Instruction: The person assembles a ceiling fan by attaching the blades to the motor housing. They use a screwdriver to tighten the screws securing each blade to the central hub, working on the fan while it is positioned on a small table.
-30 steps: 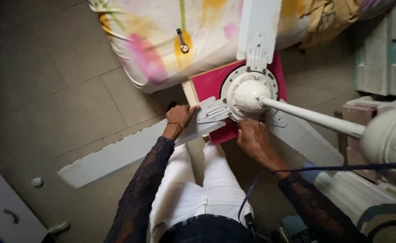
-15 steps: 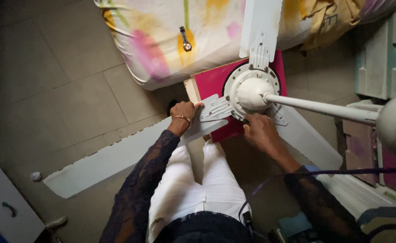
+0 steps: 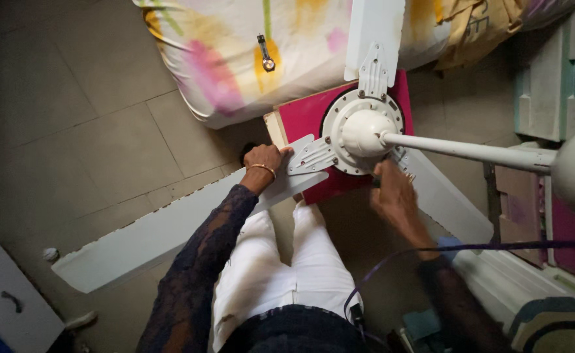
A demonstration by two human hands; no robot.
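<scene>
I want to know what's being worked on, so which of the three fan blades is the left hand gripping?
The long blade running out to the lower left: the left hand holds it by its bracket. The others point up and to the lower right.

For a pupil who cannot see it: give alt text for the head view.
A person's left hand presses on a white fan blade while the right hand is at the fan hub, which lies on a pink board.
</scene>
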